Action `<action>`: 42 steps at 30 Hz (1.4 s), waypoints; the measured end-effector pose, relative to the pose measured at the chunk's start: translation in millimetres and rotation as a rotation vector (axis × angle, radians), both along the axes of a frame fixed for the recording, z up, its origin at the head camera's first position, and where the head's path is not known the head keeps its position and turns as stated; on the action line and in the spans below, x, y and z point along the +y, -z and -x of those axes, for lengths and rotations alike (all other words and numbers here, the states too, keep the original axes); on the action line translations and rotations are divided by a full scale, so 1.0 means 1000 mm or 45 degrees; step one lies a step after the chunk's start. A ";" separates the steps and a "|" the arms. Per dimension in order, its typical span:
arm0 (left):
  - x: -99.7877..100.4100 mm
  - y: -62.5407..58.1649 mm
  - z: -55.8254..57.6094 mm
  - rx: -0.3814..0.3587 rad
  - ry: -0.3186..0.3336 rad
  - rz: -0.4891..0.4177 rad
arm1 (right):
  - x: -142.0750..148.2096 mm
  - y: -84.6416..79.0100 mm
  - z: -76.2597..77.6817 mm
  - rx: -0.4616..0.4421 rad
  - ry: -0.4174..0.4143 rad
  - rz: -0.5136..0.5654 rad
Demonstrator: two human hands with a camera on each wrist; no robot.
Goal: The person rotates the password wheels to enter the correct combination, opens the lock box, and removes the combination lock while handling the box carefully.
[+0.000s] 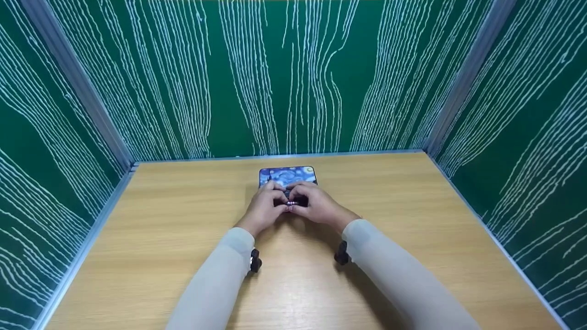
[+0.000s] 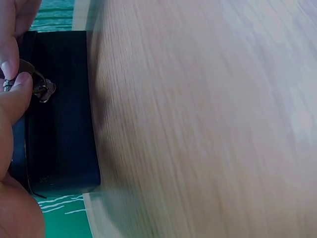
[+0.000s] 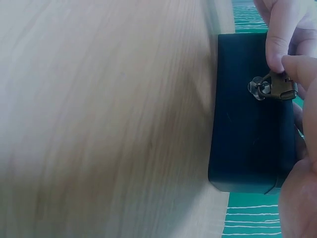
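A dark box with a blue swirl-painted lid stands on the table. From the metal hasp on its front hangs a small brass-coloured padlock with a row of dials along one end. My left hand pinches the padlock from the left. Opposite it, my right hand holds the padlock from the right, its thumb close to the left thumb. The fingers of both hands arch over the lid's front edge. Part of the padlock is hidden behind the fingers in the left wrist view.
A wooden table lies under the box. Green panels with pale wavy lines rise at the back and both sides, joined by grey metal posts. Dark wrist devices sit under the sleeves.
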State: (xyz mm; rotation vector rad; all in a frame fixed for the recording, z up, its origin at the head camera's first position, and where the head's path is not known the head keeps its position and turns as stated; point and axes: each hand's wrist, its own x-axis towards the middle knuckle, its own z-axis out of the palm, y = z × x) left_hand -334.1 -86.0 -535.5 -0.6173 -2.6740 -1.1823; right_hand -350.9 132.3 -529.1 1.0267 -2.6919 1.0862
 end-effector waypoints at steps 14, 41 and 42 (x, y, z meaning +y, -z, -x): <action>0.001 0.000 0.000 -0.032 -0.015 0.008 | 0.000 -0.001 0.001 -0.020 -0.003 0.002; 0.001 0.002 -0.001 -0.035 -0.023 0.025 | 0.002 0.001 0.002 0.002 0.006 -0.029; 0.001 0.002 -0.001 -0.031 -0.021 0.026 | 0.001 0.001 0.001 0.001 0.005 -0.027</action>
